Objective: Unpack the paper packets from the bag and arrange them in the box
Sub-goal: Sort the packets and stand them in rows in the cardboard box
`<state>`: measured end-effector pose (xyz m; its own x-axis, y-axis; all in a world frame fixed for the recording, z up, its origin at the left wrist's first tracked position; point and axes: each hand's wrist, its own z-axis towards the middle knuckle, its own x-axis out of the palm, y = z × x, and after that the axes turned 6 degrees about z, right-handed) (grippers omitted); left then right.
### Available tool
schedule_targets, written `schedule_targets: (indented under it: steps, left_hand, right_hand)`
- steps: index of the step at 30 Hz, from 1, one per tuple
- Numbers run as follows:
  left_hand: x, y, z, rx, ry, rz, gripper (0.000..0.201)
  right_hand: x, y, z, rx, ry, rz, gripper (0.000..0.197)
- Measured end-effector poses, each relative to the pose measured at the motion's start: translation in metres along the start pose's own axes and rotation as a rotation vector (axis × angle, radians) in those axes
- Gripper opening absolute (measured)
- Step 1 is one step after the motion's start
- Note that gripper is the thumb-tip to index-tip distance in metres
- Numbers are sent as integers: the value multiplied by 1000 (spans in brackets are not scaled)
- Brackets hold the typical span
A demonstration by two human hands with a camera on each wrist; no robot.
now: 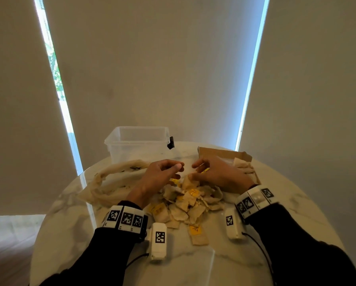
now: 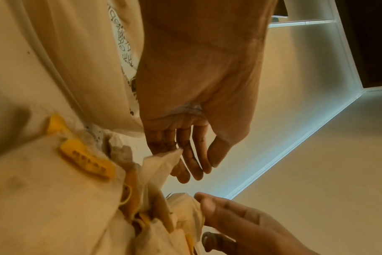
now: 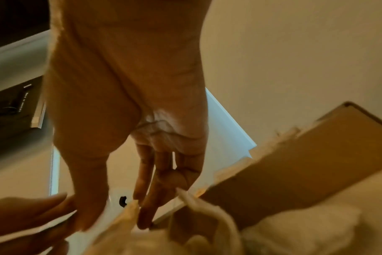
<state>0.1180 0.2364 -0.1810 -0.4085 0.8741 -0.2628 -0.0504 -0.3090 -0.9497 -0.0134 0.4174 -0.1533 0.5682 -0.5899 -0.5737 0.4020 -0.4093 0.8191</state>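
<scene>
From the head camera, both hands hover over the far edge of a heap of paper packets (image 1: pixel 185 203) dumped on the marble counter (image 1: pixel 286 219). The cloth bag (image 1: pixel 113 180) lies slack and flattened to the left, apparently emptied. The left hand (image 1: pixel 160 174) has fingers loosely curled, nothing in its grip. The right hand (image 1: pixel 218 172) is curled low at the heap's top; whether it pinches a packet I cannot tell here. The cardboard box (image 1: pixel 224 153) sits just behind that hand, some pale packets already at its right end. A clear plastic tub (image 1: pixel 137 141) stands at the back.

Left wrist view: left-hand fingers (image 2: pixel 192 163) hang straight and relaxed, one packet corner brushing them, no grasp. Yellow labels (image 2: pixel 87 165) dot the pile.

Right wrist view: right-hand fingertips (image 3: pixel 146 207) reach down beside a packet edge, blurred; grip still unclear. The box wall rises alongside.

These packets look feather-light, soft and crumple-prone. Best pinched gently at a flat edge or corner, one at a time, since they overlap and may drag neighbours.
</scene>
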Motion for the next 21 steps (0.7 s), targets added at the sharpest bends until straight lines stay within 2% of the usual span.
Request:
schedule_targets:
  steps: [4, 7, 10, 12, 16, 21]
  left_hand:
    - [-1, -5, -1, 1, -18, -13, 24]
    - [1, -5, 0, 16, 58, 3, 35]
    - [5, -5, -1, 24, 134, 14, 35]
    - [5, -6, -2, 15, 143, -3, 32]
    - [4, -5, -3, 3, 138, 15, 30]
    - [5, -3, 2, -27, 142, 34, 32]
  right_hand:
    - [-10, 4, -7, -153, -193, 197, 20]
    - [-12, 7, -14, -191, -182, 359, 21]
    - [-5, 2, -19, -198, -217, 389, 20]
    - [-2, -3, -21, -166, -225, 451, 21]
    - [5, -9, -20, -75, -144, 637, 35]
    - [6, -11, -23, -148, -214, 648, 28]
